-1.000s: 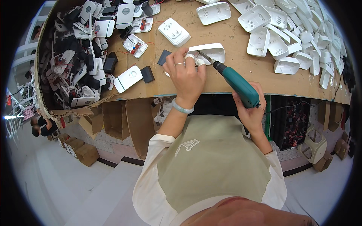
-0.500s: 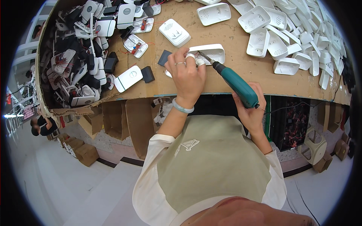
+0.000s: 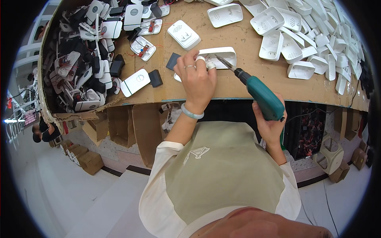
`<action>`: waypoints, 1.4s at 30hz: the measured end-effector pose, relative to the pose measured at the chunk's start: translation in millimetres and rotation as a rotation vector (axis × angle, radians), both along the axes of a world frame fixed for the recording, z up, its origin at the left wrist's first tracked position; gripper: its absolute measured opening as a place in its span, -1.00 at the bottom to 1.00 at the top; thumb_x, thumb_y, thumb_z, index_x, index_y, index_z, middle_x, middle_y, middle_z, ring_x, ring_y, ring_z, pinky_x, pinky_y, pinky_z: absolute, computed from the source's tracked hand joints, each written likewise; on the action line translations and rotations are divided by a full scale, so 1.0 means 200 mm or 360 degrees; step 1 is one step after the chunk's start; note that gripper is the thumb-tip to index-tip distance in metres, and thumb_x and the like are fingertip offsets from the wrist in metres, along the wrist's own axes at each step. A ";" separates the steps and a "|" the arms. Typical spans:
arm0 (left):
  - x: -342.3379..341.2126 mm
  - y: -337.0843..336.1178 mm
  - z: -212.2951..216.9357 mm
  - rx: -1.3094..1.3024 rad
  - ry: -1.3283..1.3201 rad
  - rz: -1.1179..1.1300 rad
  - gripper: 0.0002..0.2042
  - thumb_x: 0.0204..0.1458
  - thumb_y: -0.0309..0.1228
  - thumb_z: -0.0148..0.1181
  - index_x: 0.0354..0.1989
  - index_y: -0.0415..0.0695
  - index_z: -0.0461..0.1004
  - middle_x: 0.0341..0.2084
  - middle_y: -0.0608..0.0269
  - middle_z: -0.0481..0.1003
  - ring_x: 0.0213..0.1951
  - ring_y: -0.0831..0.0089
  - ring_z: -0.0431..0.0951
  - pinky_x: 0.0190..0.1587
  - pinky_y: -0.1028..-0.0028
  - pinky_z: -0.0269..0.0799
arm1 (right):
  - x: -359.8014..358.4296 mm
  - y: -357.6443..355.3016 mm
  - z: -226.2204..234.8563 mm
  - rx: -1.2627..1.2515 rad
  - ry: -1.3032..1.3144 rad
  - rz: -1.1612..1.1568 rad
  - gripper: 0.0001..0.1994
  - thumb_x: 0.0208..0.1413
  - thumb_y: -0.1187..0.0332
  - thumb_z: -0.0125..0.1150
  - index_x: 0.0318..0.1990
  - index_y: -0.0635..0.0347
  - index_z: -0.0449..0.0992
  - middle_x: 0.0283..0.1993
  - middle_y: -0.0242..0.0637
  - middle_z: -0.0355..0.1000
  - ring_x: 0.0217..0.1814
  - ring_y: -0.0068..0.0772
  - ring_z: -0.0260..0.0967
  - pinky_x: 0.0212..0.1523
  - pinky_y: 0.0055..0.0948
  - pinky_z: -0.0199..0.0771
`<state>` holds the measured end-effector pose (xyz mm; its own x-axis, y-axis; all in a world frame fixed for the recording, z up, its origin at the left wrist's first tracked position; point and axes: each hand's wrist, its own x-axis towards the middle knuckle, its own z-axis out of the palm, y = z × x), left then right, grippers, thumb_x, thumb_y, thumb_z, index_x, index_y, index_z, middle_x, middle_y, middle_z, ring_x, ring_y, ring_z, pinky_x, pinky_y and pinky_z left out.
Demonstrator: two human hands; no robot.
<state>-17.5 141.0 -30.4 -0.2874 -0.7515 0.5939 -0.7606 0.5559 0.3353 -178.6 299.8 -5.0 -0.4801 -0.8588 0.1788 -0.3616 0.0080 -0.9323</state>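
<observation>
My left hand (image 3: 197, 77) is closed on the left end of a white plastic casing (image 3: 228, 54), which lies open side up on the cardboard-topped table. White covers sit on some of its fingertips, and the fingers hide what lies inside that end. In my right hand (image 3: 271, 123) is a teal corded electric screwdriver (image 3: 265, 97). Its thin metal bit points up and left over the casing, near the left fingertips; whether it touches anything is unclear. Beside my left hand lie a dark grey block (image 3: 173, 61) and a white piece partly under the hand.
A heap of white-and-black units with red wires (image 3: 85, 75) fills the left side. White empty shells (image 3: 313, 39) pile up at the right. A closed white casing with plug pins (image 3: 184, 35) lies beyond my hands. A cardboard box (image 3: 121, 125) stands below the table edge.
My right hand has drawn the screwdriver back right and toward me, so its tip has moved away from my left fingers. My left hand and the casing have stayed nearly still.
</observation>
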 end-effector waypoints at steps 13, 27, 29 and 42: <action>0.06 0.04 0.00 0.0216 0.0056 0.0002 -0.86 -0.04 -0.56 0.29 -0.28 -0.27 0.58 -0.26 0.05 0.55 -0.34 0.13 0.52 -0.27 0.23 0.43 | -0.05 0.16 -0.04 -0.0114 -0.0192 -0.0281 -0.61 0.11 0.59 0.39 0.10 0.39 0.49 -0.01 -0.22 0.54 -0.01 -0.46 0.48 0.06 -0.46 0.47; 0.98 0.39 0.15 0.1628 0.1191 0.0224 -0.93 0.10 -0.58 0.27 -0.26 -0.21 0.61 -0.50 0.39 0.58 -0.48 0.76 0.47 -0.45 0.67 0.34 | -0.06 0.10 -0.02 -0.0254 -0.0136 -0.0365 -0.69 0.18 0.56 0.32 0.07 0.39 0.49 -0.14 -0.21 0.53 -0.41 -0.58 0.35 -0.39 -0.58 0.37; 1.14 0.44 -0.04 0.1284 0.1011 0.0353 -0.95 0.06 -0.59 0.25 -0.31 -0.24 0.59 -0.53 0.38 0.57 -0.50 0.76 0.47 -0.46 0.66 0.33 | -0.02 0.07 0.00 -0.0236 -0.0181 -0.0287 -0.68 0.18 0.56 0.32 0.07 0.40 0.48 -0.12 -0.19 0.54 -0.41 -0.58 0.35 -0.39 -0.58 0.38; 1.53 0.89 -1.86 0.2654 -0.0490 0.0765 -0.39 -0.01 -0.04 0.29 0.01 -0.40 0.47 -0.03 -0.29 0.56 0.07 -0.11 0.57 0.11 0.12 0.50 | 0.03 0.05 0.05 -0.0134 -0.0014 -0.0297 -0.73 0.16 0.52 0.37 0.00 0.37 0.54 -0.18 -0.25 0.56 -0.38 -0.61 0.40 -0.39 -0.61 0.42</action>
